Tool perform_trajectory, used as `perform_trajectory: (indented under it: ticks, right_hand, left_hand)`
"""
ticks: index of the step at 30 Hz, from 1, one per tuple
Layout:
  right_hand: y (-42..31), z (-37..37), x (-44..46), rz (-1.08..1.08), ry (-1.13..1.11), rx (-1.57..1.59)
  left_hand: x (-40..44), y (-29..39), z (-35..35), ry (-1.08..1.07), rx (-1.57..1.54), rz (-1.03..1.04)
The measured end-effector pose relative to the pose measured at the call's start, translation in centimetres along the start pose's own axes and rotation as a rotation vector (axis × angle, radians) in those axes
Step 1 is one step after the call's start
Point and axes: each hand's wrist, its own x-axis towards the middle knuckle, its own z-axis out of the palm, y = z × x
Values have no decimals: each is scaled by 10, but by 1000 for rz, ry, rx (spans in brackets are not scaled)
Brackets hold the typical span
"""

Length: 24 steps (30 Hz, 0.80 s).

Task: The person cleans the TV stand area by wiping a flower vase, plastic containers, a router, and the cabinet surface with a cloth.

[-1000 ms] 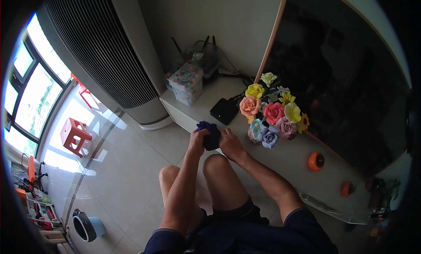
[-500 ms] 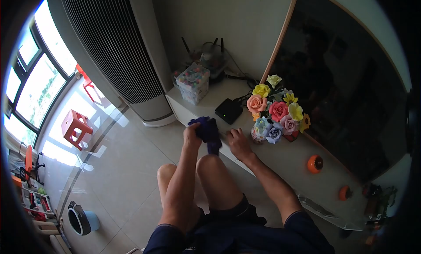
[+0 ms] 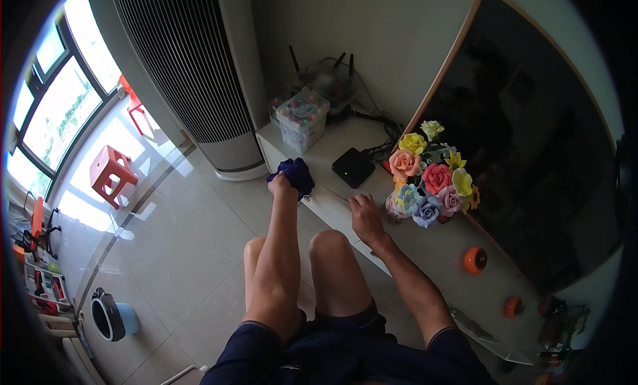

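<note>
A crumpled dark purple cloth (image 3: 296, 178) is bunched against the left front corner of the white cabinet (image 3: 329, 209). My left hand (image 3: 280, 184) is closed on it, arm stretched forward. My right hand (image 3: 365, 215) is by the cabinet's front edge with its fingers curled; whatever they may hold is hidden. Just beyond that hand sits a black box (image 3: 353, 167) with a small green light. To its right stands a patterned vase (image 3: 397, 205) of colourful artificial flowers (image 3: 435, 179).
A clear tub (image 3: 303, 122) of small colourful pieces and a router with antennas (image 3: 325, 79) stand at the back. A tall air conditioner (image 3: 189, 73) rises at left, a large dark screen (image 3: 525, 146) at right. Orange ornaments (image 3: 474, 260), a red stool (image 3: 113, 174) and a bin (image 3: 114, 317) are around.
My left hand has moved the purple cloth forward and left, from above my knees to the cabinet's corner. The right hand stays near the front edge, slightly shifted. The view has shifted slightly.
</note>
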Motion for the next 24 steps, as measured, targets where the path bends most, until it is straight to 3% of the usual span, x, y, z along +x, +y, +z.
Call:
perform_trajectory:
  ticks: [7,9,12,16,17,21,24]
  right_hand:
    - [-1,1,1,-12,-6,-32]
    - [1,1,-1,15,-42,-33]
    - [1,-3,0,47,-68,-2]
    - [3,-3,0,24,-26,35]
    - [4,-3,1,15,-24,41]
    - [4,-3,2,10,-33,48]
    - [2,-2,3,1,-1,57]
  left_hand:
    - [12,-15,-15,-86,69,105]
    - [-47,-18,-10,-228,154,269]
    - [-33,-50,-47,-282,549,606]
    - [-31,-65,-86,-83,336,233]
    - [-42,-61,-84,-80,331,258]
    - [-48,-46,-59,-251,237,319]
    - [-51,-33,-43,-453,347,121]
